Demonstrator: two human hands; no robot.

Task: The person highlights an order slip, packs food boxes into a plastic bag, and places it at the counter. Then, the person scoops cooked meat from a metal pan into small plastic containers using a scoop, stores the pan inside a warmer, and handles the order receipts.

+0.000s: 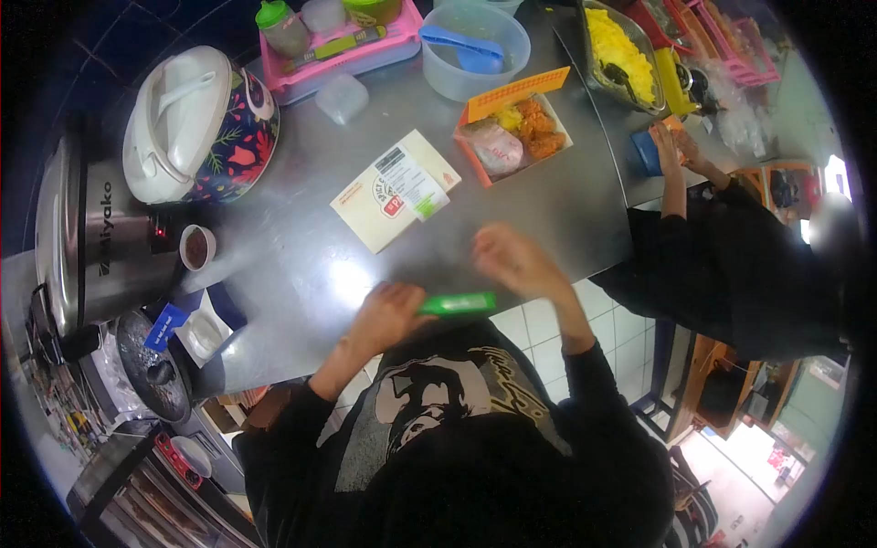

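My left hand point(391, 315) is closed round one end of a bright green stapler-like object point(459, 303), held at the counter's front edge. To its right, my right hand point(510, 256) hovers above the metal counter point(301, 247), fingers curled and blurred; whether anything is in them cannot be made out. Beyond my hands lies a closed cream box point(373, 203) with a printed label and a green-marked slip point(422, 194) on top. An open orange box point(475, 171) behind it holds fried pieces point(541, 137), a wrapped item point(494, 149) and something yellow.
A floral rice container point(242, 137), a Miyako cooker point(114, 237) and a small brown-filled cup point(197, 247) stand left. Behind are a pink tray point(356, 57), a clear tub point(457, 80) and a yellow-filled container point(621, 55). A co-worker's hands point(676, 151) work at right.
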